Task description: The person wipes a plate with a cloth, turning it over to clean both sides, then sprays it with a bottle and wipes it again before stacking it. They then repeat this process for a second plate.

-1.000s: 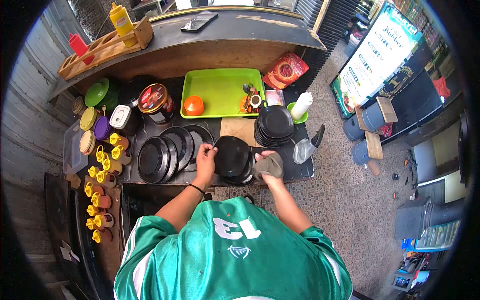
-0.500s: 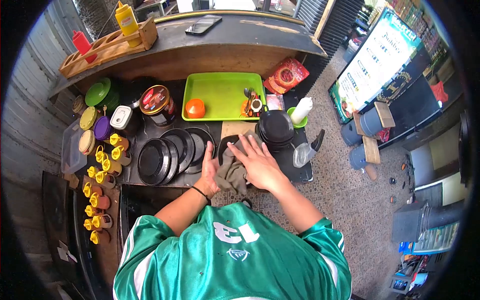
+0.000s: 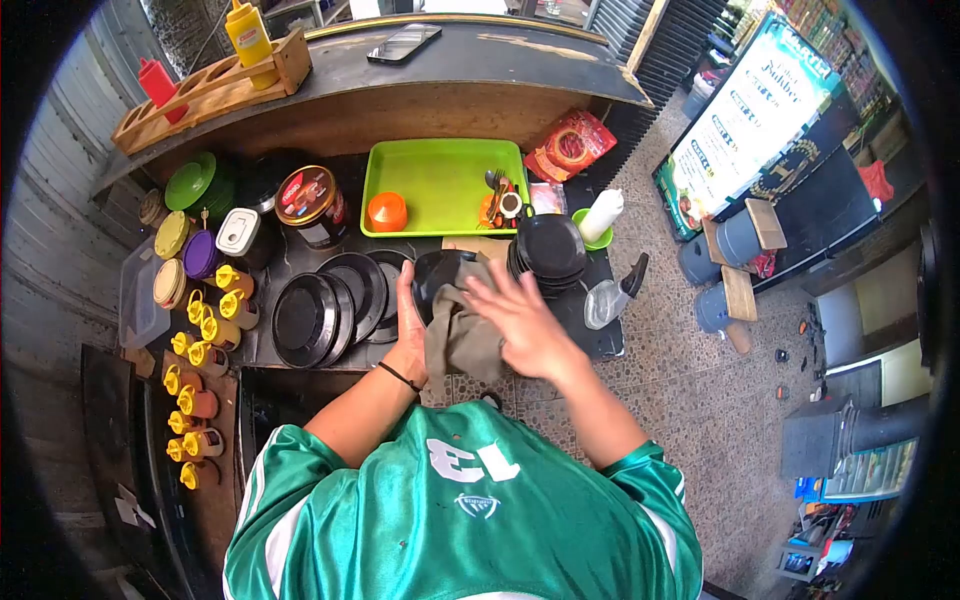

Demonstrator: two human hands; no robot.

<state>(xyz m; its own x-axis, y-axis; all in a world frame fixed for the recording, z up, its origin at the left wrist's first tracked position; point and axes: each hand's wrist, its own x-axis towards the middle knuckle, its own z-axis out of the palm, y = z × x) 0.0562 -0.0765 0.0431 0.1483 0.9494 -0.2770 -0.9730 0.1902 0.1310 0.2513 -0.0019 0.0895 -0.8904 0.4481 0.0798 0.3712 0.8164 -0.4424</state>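
A black plate is tilted up in front of me, partly covered by a grey-brown cloth. My left hand grips the plate's left side, thumb up along the edge, its other fingers hidden behind. Against the cloth on the right lies my right hand, fingers spread and slightly blurred, pressing the cloth to the plate. Several black plates overlap on the counter to the left. A stack of small black pans stands just right of the held plate.
A green tray with an orange bowl and cutlery lies behind. Yellow-capped sauce bottles line the left. A white squeeze bottle and a clear-headed, dark-handled object are at right. A phone rests on the upper ledge.
My right hand has shifted slightly right and down with the cloth, which now hangs broader. More of the held plate's dark surface shows, and my left hand sits a little further left.
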